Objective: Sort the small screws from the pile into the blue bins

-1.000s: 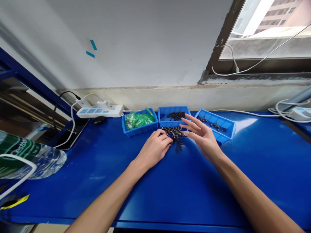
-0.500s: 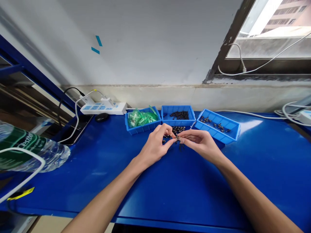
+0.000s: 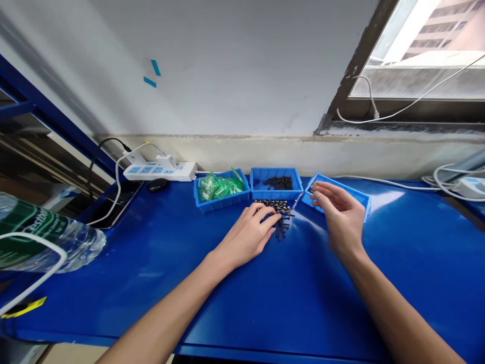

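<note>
My left hand [image 3: 250, 233] lies palm down at the left edge of a loose pile of dark screws [image 3: 281, 206] on the blue tabletop, its fingers stretched out and slightly apart at the screws. Its fingertips hide part of the pile. My right hand [image 3: 343, 215] is raised over the right-hand blue bin [image 3: 364, 203], thumb and fingertips brought together. Something small may be between those fingertips, too small to name. That hand covers most of this bin's inside. More dark screws [image 3: 279, 183] lie in the middle blue bin [image 3: 261, 194].
At the left, a blue bin [image 3: 212, 206] holds green plastic bags [image 3: 222, 187]. A white power strip [image 3: 182, 172] with plugs and a black mouse-like object [image 3: 157, 185] stand farther left. A large water bottle [image 3: 45, 235] lies at the left edge. Cables run along the wall.
My hands were together above the screw pile, pinching a small metal piece. They have parted: the right moved right to over the right-hand bin, the left lowered onto the pile's edge with fingers loosened.
</note>
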Available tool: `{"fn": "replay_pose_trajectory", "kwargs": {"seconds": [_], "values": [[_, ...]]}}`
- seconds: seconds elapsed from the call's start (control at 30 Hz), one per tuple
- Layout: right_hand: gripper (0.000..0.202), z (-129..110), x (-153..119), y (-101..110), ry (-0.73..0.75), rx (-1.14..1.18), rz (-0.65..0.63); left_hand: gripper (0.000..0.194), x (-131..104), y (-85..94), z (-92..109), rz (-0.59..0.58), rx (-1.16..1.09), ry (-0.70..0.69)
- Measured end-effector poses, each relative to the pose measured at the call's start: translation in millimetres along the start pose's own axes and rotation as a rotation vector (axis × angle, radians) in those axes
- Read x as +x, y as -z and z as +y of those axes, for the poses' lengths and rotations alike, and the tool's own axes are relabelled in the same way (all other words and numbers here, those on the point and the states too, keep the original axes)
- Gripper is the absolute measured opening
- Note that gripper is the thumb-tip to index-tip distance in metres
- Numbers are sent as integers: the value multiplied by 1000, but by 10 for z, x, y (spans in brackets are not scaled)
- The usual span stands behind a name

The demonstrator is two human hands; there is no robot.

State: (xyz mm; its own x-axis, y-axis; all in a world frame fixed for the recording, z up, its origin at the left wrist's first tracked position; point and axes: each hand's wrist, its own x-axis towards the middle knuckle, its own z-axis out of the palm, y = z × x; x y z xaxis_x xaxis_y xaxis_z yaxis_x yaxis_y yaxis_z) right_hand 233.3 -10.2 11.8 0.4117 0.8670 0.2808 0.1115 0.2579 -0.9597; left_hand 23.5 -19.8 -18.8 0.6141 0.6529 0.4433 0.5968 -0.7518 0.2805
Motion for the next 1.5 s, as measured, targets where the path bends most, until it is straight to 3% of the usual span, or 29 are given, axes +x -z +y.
{"fn": "replay_pose_trajectory", "kwargs": {"seconds": [0.03, 0.1, 0.27, 0.37, 0.6, 0.7, 0.83, 0.97, 1.13, 1.27, 1.33, 1.5], "values": [[29, -7, 9, 12, 27, -18, 39, 28, -4, -14, -1, -31, 29, -17], [27, -9, 14, 28, 71, -79, -12, 27, -10, -35, -7, -57, 58, -37], [17, 86, -37, 39, 299, -497, -413, 16, -16, -32, -36, -10, 45, -9], [22, 148, -57, 44, 382, -742, -533, 11, -17, -11, -38, -23, 58, 57], [25, 153, -33, 53, 319, -692, -701, 8, -4, 21, -10, -84, 2, 103], [22, 143, -23, 52, 174, -527, -703, 8, 0, 28, -3, -82, -26, 101], [26, 103, 9, 50, -155, -181, -687, 9, 1, 29, -6, -62, -62, 120], [35, 49, 29, 52, -286, 2, -681, 13, 5, 47, -9, -65, -68, 137], [43, 46, 23, -32, -303, 65, -544, 12, 20, 90, -4, -110, -37, 147], [53, 64, 44, -166, -194, 190, -361, 16, 20, 93, -19, -100, -51, 145], [55, 77, 45, -191, -140, 216, -348, 15, 19, 93, -26, -52, -84, 156], [27, 102, -29, -102, -67, 41, -470, 14, 39, 126, -11, 199, -338, 262]]}}
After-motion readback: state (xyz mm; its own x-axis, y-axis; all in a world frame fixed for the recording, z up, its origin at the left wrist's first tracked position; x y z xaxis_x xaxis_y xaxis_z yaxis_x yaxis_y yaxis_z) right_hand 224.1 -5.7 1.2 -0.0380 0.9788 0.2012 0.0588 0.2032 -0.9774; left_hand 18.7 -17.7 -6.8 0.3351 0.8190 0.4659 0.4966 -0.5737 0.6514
